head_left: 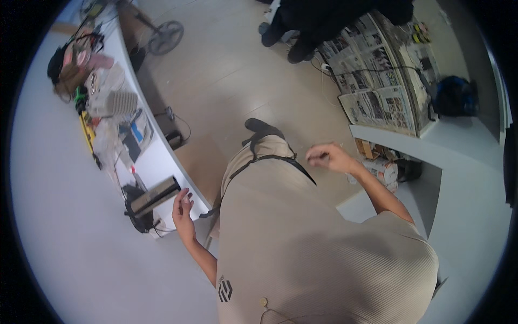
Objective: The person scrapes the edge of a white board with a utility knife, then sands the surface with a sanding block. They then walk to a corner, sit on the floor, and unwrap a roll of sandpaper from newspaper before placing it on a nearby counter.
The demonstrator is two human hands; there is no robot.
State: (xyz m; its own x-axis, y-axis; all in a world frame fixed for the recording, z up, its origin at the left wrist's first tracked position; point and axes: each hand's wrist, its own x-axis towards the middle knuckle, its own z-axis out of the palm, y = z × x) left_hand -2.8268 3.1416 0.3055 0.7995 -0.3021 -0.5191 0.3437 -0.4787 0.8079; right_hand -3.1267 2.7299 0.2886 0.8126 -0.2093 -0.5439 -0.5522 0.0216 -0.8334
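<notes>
My left hand (184, 213) is at the edge of the white table, beside one end of a long brown and dark box-like object (155, 197). Its fingers are bent but apart, and I see nothing held in them; whether a fingertip touches that object I cannot tell. Under the object's other end sits a black item with cables (141, 216). Out over the floor to the right, my right hand (332, 157) hangs in the air. The fingers curl loosely away from the thumb, slightly blurred, with nothing visible between them.
Along the curved white table (171, 162) lie a ribbed grey case (120, 103), a yellow tool (88, 132), plastic bags and pouches. A newspaper-covered box (377, 81) stands on the right. Below it, a shelf holds a white tub (384, 171). A wheeled base (165, 38) and dark clothing (334, 24) are farther off.
</notes>
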